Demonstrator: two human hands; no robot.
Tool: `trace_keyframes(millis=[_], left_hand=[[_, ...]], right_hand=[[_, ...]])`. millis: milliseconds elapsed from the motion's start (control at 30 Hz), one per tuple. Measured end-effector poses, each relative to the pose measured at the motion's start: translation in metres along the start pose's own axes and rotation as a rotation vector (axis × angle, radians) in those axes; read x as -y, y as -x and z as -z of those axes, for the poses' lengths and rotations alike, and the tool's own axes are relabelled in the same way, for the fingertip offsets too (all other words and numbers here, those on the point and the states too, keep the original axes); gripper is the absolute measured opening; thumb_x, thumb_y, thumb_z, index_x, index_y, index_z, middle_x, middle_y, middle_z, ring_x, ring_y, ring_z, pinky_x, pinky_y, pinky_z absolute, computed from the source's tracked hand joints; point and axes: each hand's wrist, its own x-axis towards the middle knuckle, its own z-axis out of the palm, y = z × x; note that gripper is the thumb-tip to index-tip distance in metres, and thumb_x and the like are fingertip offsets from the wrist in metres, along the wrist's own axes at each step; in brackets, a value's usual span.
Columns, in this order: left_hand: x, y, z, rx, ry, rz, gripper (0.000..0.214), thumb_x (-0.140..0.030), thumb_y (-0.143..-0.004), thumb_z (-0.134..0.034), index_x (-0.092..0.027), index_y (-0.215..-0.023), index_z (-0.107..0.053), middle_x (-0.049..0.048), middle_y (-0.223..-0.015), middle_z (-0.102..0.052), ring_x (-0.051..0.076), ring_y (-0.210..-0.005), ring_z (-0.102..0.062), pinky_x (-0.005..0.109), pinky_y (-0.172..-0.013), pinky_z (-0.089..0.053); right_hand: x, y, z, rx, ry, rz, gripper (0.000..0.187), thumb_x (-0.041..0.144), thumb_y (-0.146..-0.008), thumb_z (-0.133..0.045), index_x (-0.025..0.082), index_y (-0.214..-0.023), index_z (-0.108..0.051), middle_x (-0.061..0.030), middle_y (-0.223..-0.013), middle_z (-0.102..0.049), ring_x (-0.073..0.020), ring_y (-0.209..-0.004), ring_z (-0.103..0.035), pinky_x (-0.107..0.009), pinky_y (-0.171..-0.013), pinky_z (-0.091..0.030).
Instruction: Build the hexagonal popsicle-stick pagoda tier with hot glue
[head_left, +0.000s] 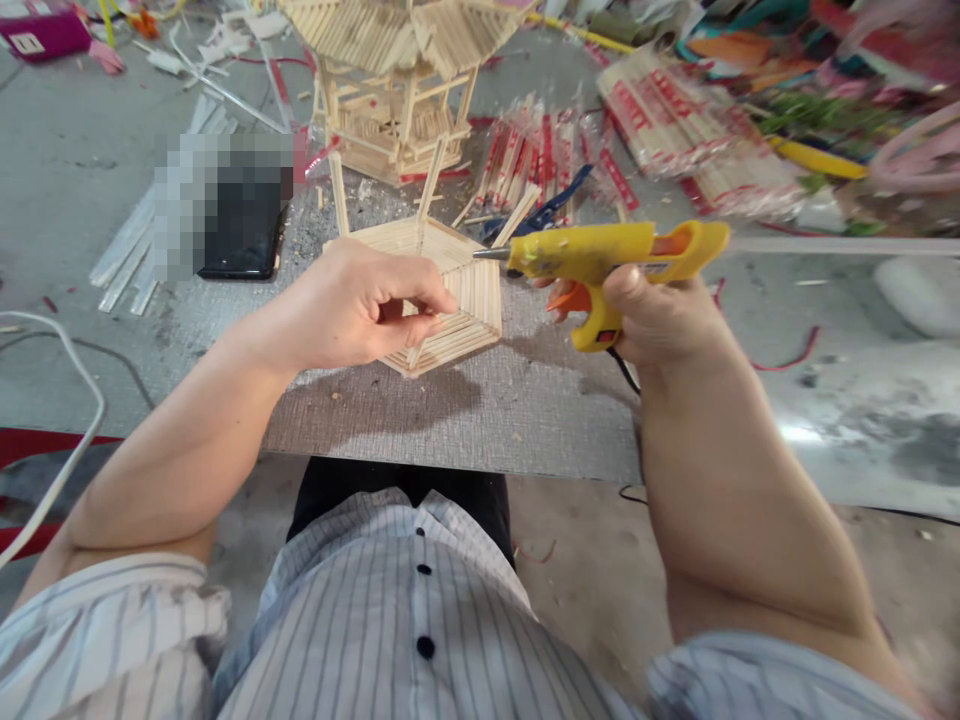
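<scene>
A hexagonal platform of thin wooden sticks (476, 298) lies near the table's front edge, with short stick posts (430, 185) standing at its far and right corners. Over its near left part is my left hand (352, 300), thumb and forefinger pinched on a short wooden stick (415, 353), mostly hidden by the fingers. My right hand (664, 320) grips a yellow hot glue gun (589, 250) to the right of the platform. The gun's metal nozzle (491, 254) points left, over the platform's right corner.
Behind the platform stands a larger stick pavilion (405, 110). A black phone (244, 225) and clear glue sticks (127, 250) lie left; blue pliers (551, 205) and red-printed packets of sticks (660, 105) lie beyond the gun. A white cable (94, 400) runs at far left.
</scene>
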Motion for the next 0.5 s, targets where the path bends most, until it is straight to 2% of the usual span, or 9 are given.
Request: trace_keyframes(millis=[100,267,500], left_hand=[[0.0022,-0.0001,-0.0016,-0.013,0.022,-0.026,0.017,-0.027,-0.085,-0.056,-0.019,-0.094,-0.068,0.002,-0.079,-0.069,0.008,-0.059,-0.058,0.019,-0.059,-0.045],[0.004,0.0,-0.004,-0.078,0.073,-0.041,0.025,-0.025,-0.081,-0.06,-0.02,-0.105,-0.066,0.0014,-0.077,-0.07,0.006,-0.053,-0.056,0.018,-0.054,-0.044],[0.0039,-0.0012,-0.0047,-0.116,0.078,-0.094,0.018,-0.027,-0.082,-0.062,-0.021,-0.098,-0.067,0.0018,-0.08,-0.07,0.005,-0.049,-0.052,0.018,-0.05,-0.042]], right_hand=[[0.002,0.0006,-0.001,-0.004,0.017,-0.015,0.054,0.064,-0.055,-0.079,0.021,-0.084,-0.064,-0.0048,-0.072,-0.071,-0.0198,-0.066,-0.067,-0.028,-0.049,-0.05],[0.0043,0.0018,-0.0022,-0.024,0.031,-0.033,0.056,0.065,-0.052,-0.08,0.02,-0.081,-0.066,-0.0068,-0.073,-0.07,-0.0201,-0.065,-0.066,-0.029,-0.05,-0.049],[0.0063,0.0021,-0.0026,-0.034,0.007,-0.008,0.051,0.062,-0.055,-0.081,0.021,-0.083,-0.067,-0.0051,-0.07,-0.069,-0.0179,-0.061,-0.064,-0.029,-0.05,-0.048]])
